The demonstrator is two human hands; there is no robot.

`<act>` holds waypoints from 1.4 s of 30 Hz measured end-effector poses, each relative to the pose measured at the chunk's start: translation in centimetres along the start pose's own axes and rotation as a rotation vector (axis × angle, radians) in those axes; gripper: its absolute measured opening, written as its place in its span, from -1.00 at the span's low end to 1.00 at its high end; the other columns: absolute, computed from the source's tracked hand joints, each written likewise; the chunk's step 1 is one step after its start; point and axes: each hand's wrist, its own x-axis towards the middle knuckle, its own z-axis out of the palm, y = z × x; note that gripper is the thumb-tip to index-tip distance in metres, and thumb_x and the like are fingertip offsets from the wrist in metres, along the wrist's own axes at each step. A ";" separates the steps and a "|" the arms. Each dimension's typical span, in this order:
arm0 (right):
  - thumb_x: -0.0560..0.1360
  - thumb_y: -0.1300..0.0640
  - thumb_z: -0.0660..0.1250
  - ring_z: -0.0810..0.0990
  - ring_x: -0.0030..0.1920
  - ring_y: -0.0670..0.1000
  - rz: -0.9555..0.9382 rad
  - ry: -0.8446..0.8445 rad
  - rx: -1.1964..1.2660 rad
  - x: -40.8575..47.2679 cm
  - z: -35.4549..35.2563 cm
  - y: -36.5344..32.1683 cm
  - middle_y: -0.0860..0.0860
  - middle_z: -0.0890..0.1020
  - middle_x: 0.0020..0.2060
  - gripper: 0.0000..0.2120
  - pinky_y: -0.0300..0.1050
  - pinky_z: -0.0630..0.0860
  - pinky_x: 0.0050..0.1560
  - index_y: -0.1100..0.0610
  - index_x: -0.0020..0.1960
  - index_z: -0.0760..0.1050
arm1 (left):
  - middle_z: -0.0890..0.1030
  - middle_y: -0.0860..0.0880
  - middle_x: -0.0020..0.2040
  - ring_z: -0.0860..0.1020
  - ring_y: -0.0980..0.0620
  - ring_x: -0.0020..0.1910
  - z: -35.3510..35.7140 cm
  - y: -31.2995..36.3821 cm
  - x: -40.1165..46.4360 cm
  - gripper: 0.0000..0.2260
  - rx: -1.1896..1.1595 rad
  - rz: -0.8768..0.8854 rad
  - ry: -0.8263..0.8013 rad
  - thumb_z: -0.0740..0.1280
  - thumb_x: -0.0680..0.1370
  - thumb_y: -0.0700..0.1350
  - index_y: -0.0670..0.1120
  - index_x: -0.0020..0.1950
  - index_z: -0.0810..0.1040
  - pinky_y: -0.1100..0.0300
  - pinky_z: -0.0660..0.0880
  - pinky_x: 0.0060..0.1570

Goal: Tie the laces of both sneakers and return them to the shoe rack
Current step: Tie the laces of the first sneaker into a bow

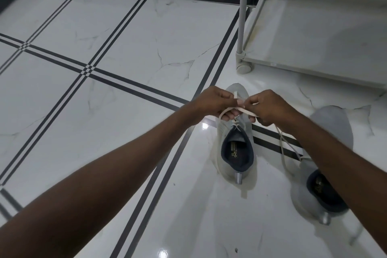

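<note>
Two light grey sneakers with dark blue linings stand on the white tiled floor. The left sneaker (234,148) points away from me, and both hands work above its tongue. My left hand (213,103) pinches one cream lace (248,112) end. My right hand (269,108) pinches the other end right beside it, fingertips almost touching. A loose lace loop trails down under my right wrist. The right sneaker (330,130) lies to the right, partly hidden by my right forearm, its laces out of sight.
A white shoe rack (314,33) on castor wheels stands at the upper right, its bottom shelf bare. Its nearest wheel (244,67) is just beyond the left sneaker's toe. Dark stripes cross the glossy floor, and a black skirting runs along the far wall.
</note>
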 end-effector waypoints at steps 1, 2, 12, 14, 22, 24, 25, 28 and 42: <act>0.50 0.09 0.41 0.30 -0.68 -0.14 0.000 -0.037 -0.041 -0.2 0.0 -0.1 0.06 0.58 -0.50 -0.88 -0.32 0.23 -0.63 0.11 -0.13 0.67 | 0.70 -0.17 -0.23 0.64 -0.03 -0.31 -0.3 -0.1 0.0 -0.80 0.096 0.054 0.024 0.47 0.48 -0.12 -0.27 -0.07 0.68 0.10 0.63 -0.21; 0.47 0.10 0.45 0.35 -0.64 -0.15 -0.022 -0.035 -0.087 -0.3 0.0 -0.1 0.04 0.59 -0.47 -0.93 -0.32 0.27 -0.61 0.09 -0.15 0.68 | 0.71 -0.15 -0.25 0.66 -0.04 -0.29 -0.6 -0.2 0.0 -0.86 0.270 0.139 0.079 0.48 0.45 -0.16 -0.23 -0.11 0.69 0.04 0.65 -0.15; 0.51 0.45 0.24 0.59 -0.28 0.08 0.102 -0.278 0.495 1.5 1.2 0.0 0.15 0.62 -0.24 -0.83 -0.15 0.60 -0.26 0.29 -0.07 0.59 | 0.56 -0.03 -0.19 0.52 -0.03 -0.29 3.1 -2.3 0.0 -0.92 1.113 0.598 0.532 0.38 0.45 -0.21 -0.07 -0.09 0.58 0.19 0.26 -0.45; 0.51 0.42 0.26 0.58 -0.28 0.04 0.122 -0.400 0.538 1.5 1.0 0.2 0.11 0.62 -0.23 -0.83 -0.12 0.60 -0.18 0.27 0.02 0.58 | 0.54 -0.01 -0.17 0.49 0.00 -0.30 3.3 -2.4 0.1 -0.94 0.940 0.516 0.610 0.37 0.44 -0.20 -0.08 -0.11 0.58 0.16 0.34 -0.44; 0.37 0.24 0.48 0.58 -0.32 -0.05 -0.197 0.235 -0.168 0.3 0.5 0.8 -0.01 0.65 -0.37 -0.91 -0.23 0.47 -0.23 0.11 -0.14 0.69 | 0.70 0.00 -0.20 0.62 0.08 -0.25 1.9 -4.2 -1.5 -0.87 -0.031 0.081 0.563 0.52 0.42 -0.05 -0.11 -0.15 0.72 0.14 0.61 -0.11; 0.39 0.27 0.44 0.61 -0.34 0.04 -0.102 0.268 0.016 0.2 -0.2 1.2 -0.01 0.63 -0.46 -0.94 -0.15 0.56 -0.20 0.19 -0.14 0.68 | 0.66 -0.10 -0.25 0.60 0.02 -0.29 1.2 -5.0 -2.2 -0.85 -0.175 -0.037 0.522 0.51 0.45 -0.13 -0.22 -0.15 0.69 0.14 0.64 -0.12; 0.40 0.30 0.42 0.60 -0.36 0.10 0.005 0.252 0.165 0.1 -0.7 1.4 0.01 0.59 -0.52 -0.93 -0.09 0.60 -0.19 0.26 -0.13 0.66 | 0.64 -0.15 -0.27 0.59 -0.01 -0.30 0.9 -5.4 -2.5 -0.85 -0.219 -0.101 0.511 0.50 0.46 -0.17 -0.27 -0.15 0.67 0.14 0.64 -0.14; 0.39 0.29 0.33 0.44 -0.49 0.09 0.238 0.218 0.422 -0.3 -2.5 1.6 0.03 0.41 -0.58 -0.89 -0.15 0.52 -0.41 0.31 -0.18 0.61 | 0.61 -0.24 -0.23 0.57 -0.05 -0.36 0.0 -5.9 -3.2 -0.83 -0.282 -0.272 0.521 0.50 0.45 -0.26 -0.37 -0.07 0.64 0.19 0.66 -0.26; 0.37 0.19 0.22 0.57 -0.45 0.10 0.205 0.420 0.507 -2.6 -3.2 1.3 0.07 0.53 -0.46 -0.83 -0.05 0.56 -0.25 0.21 -0.34 0.53 | 0.57 -0.14 -0.32 0.52 0.03 -0.42 -0.4 -5.6 -3.0 -0.87 -0.248 -0.390 0.536 0.38 0.57 -0.22 -0.30 -0.04 0.62 0.36 0.54 -0.51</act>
